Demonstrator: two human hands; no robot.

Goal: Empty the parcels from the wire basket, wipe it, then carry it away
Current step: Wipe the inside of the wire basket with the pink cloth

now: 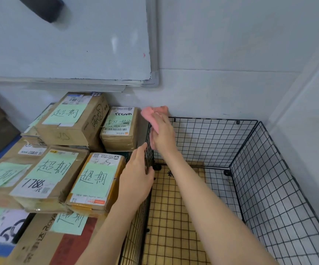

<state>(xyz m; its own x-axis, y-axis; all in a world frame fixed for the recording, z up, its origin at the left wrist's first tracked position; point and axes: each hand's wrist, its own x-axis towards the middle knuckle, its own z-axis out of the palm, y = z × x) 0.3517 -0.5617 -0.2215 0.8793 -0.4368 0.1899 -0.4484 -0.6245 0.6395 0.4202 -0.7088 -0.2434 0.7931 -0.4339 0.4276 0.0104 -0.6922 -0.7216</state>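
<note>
Closest to me, the left hand (135,175) is curling its fingers round the left wall of the black wire-mesh basket (269,169), which is sitting in the corner between white walls. I am watching the right hand (163,134) gripping a pink cloth (149,112) and pressing it against that wall's top edge. Brown cardboard parcels with green paper labels (97,178) are lying stacked just beside the basket, on its left.

1. A whiteboard (68,39) hangs on the wall, blank apart from a small red mark near its right edge
2. A pale tray (59,85) runs along the board's lower edge
3. A dark, blurred object (43,6) shows at the top left
4. The white wall (231,54) meets a second wall at the right
5. A yellow sheet (174,217) with a dark grid lies flat, low in view
</note>
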